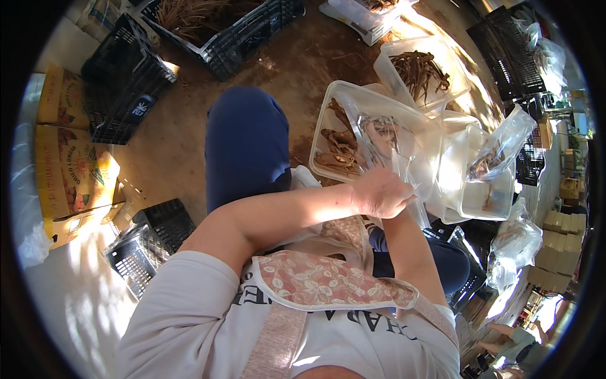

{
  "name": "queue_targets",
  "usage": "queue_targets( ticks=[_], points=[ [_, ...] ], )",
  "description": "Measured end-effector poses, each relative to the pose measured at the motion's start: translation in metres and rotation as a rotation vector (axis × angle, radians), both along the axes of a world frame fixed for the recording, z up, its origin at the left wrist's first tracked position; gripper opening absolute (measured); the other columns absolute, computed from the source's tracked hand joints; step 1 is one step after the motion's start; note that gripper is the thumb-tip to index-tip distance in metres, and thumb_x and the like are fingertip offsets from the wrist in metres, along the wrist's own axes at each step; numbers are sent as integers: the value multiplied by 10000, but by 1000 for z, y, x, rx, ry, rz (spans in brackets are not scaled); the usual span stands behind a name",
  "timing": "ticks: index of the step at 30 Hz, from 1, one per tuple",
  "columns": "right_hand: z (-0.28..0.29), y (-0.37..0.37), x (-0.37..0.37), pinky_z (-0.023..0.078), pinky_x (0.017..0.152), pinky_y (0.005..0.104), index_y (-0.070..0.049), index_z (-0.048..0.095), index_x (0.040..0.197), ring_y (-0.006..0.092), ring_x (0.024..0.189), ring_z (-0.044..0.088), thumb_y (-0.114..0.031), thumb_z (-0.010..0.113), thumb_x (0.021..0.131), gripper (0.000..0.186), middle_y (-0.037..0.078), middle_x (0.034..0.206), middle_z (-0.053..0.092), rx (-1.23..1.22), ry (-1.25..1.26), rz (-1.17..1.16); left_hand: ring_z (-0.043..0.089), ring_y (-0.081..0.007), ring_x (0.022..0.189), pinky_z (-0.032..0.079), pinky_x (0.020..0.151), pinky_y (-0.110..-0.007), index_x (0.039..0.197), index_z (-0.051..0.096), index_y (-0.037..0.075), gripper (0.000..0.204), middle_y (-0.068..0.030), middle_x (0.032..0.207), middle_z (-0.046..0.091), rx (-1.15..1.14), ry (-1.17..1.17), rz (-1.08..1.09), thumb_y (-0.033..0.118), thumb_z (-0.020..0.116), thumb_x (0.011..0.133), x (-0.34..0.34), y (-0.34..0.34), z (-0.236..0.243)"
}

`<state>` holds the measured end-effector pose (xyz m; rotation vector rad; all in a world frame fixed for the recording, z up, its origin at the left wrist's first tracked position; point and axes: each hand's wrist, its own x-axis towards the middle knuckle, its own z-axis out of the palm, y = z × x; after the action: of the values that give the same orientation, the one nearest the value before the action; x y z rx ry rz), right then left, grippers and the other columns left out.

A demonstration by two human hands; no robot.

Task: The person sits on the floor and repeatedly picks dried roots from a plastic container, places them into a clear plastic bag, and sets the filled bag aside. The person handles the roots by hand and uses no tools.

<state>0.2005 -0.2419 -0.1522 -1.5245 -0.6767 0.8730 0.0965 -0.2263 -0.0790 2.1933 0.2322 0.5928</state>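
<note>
My left hand (380, 191) is closed round the gathered neck of a clear plastic bag (401, 148). Dried brown roots show inside the bag, which lies over a translucent plastic tub (315, 136). Loose dried roots (338, 148) sit in the left part of that tub. My right forearm (410, 249) comes up to the same spot, with the right hand mostly hidden beneath the left, its fingers not visible.
Beyond stands another tub (461, 82) of roots. At right, a tub (467, 205) carries a second filled bag (492, 155). Black crates (237, 41) stand far left, near yellow cartons (69, 170). Crumpled plastic bags (514, 243) lie right. A person (524, 344) is at lower right.
</note>
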Motion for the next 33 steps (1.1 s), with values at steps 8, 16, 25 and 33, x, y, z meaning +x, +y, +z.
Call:
queue_targets(
  ticks=[8,16,25,33],
  points=[
    [-18,1,-18,433,667,344,-28,574,975,218,744,547,-280,634,813,305,93,859,576,-70,175,-14,568,-380,639,422,532,-465,741,572,44,231,-184,655,567,-74,182,-81,235,509,854,-22,-6,-16],
    [-18,5,-16,431,661,350,-15,580,953,231,732,553,-290,612,820,307,112,830,579,-83,201,-23,569,-345,552,424,469,-421,624,551,36,426,-159,572,566,-17,145,179,407,561,833,-54,-3,-27],
    [-15,4,-10,428,654,357,0,588,929,246,719,559,-302,588,829,318,133,797,583,-135,190,8,546,-340,538,414,487,-429,600,588,86,343,-130,576,560,12,193,-40,308,529,855,-55,5,-28],
    [-16,0,-23,425,648,363,13,594,907,259,706,564,-313,567,836,334,152,768,586,-303,222,128,547,-366,578,414,521,-427,681,597,31,357,-180,626,563,-100,162,-208,337,538,855,-52,2,-31]
  ],
)
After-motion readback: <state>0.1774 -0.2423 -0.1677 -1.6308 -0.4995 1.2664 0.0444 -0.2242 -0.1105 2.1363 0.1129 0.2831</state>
